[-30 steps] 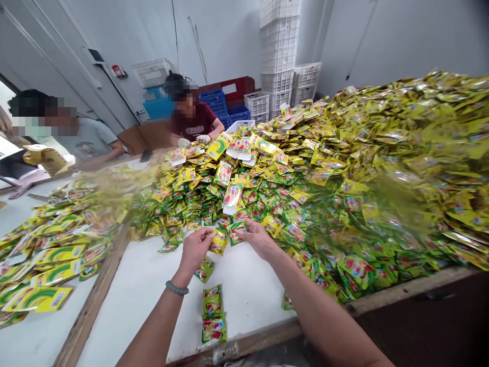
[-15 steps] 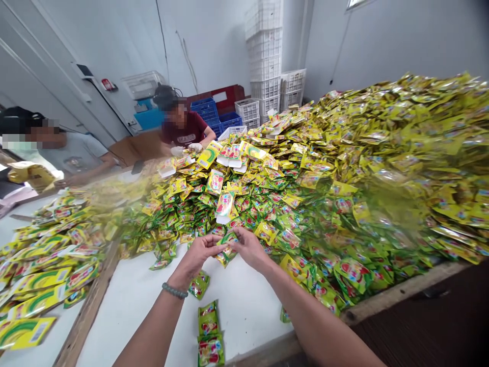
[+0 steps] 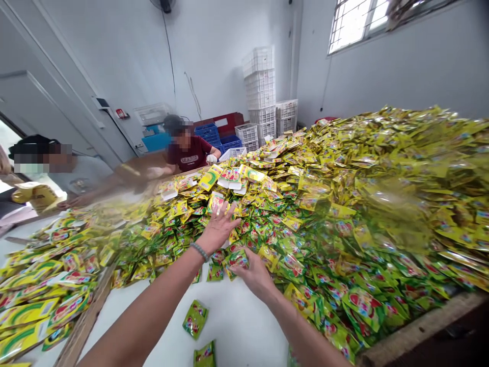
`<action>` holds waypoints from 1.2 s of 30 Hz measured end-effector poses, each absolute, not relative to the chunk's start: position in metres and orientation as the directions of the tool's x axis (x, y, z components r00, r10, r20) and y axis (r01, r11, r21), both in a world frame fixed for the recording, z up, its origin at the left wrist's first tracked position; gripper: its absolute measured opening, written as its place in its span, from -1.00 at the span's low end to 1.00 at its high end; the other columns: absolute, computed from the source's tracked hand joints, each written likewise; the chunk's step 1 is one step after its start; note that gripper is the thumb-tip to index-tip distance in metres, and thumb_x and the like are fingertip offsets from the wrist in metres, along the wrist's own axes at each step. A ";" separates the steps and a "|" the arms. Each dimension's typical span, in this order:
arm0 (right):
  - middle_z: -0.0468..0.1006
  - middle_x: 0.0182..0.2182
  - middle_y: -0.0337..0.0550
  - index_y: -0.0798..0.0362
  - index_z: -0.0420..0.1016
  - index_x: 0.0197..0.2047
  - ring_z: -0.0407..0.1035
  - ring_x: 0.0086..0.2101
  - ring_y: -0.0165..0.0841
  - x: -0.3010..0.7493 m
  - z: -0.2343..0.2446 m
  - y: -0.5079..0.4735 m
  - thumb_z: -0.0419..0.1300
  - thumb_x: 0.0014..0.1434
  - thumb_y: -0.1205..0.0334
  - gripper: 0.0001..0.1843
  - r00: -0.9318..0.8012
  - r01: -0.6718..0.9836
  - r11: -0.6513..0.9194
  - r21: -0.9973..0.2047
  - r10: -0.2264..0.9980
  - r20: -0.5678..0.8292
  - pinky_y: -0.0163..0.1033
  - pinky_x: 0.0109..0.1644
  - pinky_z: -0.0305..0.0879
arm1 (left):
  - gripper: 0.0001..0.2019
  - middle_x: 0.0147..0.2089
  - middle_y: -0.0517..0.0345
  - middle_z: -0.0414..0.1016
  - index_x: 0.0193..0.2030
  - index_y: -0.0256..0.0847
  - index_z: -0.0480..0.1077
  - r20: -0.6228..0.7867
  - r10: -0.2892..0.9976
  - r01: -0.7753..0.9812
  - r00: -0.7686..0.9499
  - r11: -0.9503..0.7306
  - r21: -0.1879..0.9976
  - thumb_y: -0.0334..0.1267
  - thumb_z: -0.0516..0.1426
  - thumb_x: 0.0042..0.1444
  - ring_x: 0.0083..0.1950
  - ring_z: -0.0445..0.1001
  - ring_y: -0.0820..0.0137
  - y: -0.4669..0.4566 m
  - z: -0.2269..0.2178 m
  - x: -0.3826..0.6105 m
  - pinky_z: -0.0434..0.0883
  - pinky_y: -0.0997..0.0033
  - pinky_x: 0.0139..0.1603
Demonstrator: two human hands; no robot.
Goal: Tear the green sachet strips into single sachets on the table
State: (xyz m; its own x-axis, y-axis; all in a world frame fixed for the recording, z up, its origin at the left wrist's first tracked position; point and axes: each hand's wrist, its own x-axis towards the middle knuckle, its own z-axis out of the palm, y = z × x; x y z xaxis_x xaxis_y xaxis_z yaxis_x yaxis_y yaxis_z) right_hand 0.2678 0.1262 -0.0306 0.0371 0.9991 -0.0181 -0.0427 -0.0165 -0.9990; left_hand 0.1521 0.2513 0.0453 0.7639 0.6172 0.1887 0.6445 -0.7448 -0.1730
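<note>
My left hand (image 3: 219,227), with a beaded bracelet at its wrist, is stretched out over the pile with its fingers spread. Its fingertips overlap the lower part of a small yellow-and-red carton (image 3: 216,200); whether they touch it I cannot tell. Lower and to the right, my right hand (image 3: 256,278) grips a green snack packet (image 3: 237,258) with red pictures between thumb and fingers. Just left of that packet, another green packet (image 3: 215,272) lies at the pile's edge. Two more lie on the white tabletop (image 3: 240,326) nearer me: one packet (image 3: 195,318) and a second packet (image 3: 205,355).
A large heap of yellow and green packets (image 3: 382,168) spreads to the right. Flat yellow cartons (image 3: 30,311) lie beyond a wooden strip (image 3: 86,321) at left. Two co-workers sit opposite, one in a maroon shirt (image 3: 193,155). White crates (image 3: 262,97) stand stacked behind.
My left hand has let go of the packet and moved up and forward, its fingers opening. My right hand keeps the packet, slightly lower. The view has tilted upward.
</note>
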 end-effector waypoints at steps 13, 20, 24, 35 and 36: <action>0.60 -0.22 -0.08 0.07 0.46 -0.15 0.46 -0.21 -0.20 0.282 -0.020 0.130 0.22 0.07 0.02 -0.66 0.223 -0.159 0.047 -0.986 0.975 0.011 -0.13 -0.09 0.35 | -0.78 -0.52 0.24 0.35 -0.36 -0.18 0.38 0.178 0.898 0.823 0.401 -0.439 0.361 -0.07 0.19 0.05 -0.49 0.29 0.40 0.188 0.034 0.082 0.22 0.46 -0.44; 0.58 -0.21 -0.10 0.08 0.46 -0.16 0.44 -0.19 -0.24 0.274 -0.021 0.127 0.23 0.08 0.01 -0.65 0.060 -0.137 0.100 -0.986 0.994 0.092 -0.15 -0.05 0.33 | -0.66 -0.36 0.19 0.49 -0.28 -0.23 0.43 -0.155 0.957 0.410 0.245 0.042 0.911 0.00 0.26 -0.06 -0.33 0.39 0.37 0.116 -0.010 0.083 0.30 0.48 -0.33; 0.58 -0.27 -0.17 0.05 0.51 -0.21 0.42 -0.22 -0.23 0.270 -0.030 0.125 0.26 0.05 0.04 -0.70 -0.176 0.059 0.082 -0.995 0.982 0.070 -0.14 -0.07 0.32 | -0.68 -0.37 0.20 0.49 -0.25 -0.24 0.41 -0.217 0.955 0.301 0.202 0.151 0.942 -0.02 0.24 0.00 -0.35 0.40 0.40 0.101 -0.019 0.076 0.31 0.48 -0.33; 0.48 -0.49 -0.28 0.07 0.51 -0.30 0.31 -0.43 -0.40 0.253 -0.042 0.122 0.32 -0.02 -0.04 -0.65 -0.129 0.069 0.115 -0.991 0.986 0.106 -0.32 -0.33 0.23 | -0.50 -0.24 0.11 0.60 -0.07 -0.23 0.42 -0.383 0.894 0.078 0.234 0.375 0.924 -0.14 0.37 -0.18 -0.32 0.52 0.35 0.090 -0.007 0.079 0.41 0.42 -0.27; 0.47 -0.49 -0.28 0.07 0.50 -0.31 0.29 -0.44 -0.40 0.252 -0.042 0.122 0.32 -0.02 -0.04 -0.65 -0.099 0.086 0.134 -0.987 0.987 0.125 -0.32 -0.33 0.22 | -0.50 -0.26 0.11 0.60 -0.08 -0.24 0.42 -0.398 0.888 0.055 0.230 0.396 0.916 -0.14 0.38 -0.20 -0.35 0.52 0.36 0.090 -0.005 0.079 0.42 0.42 -0.30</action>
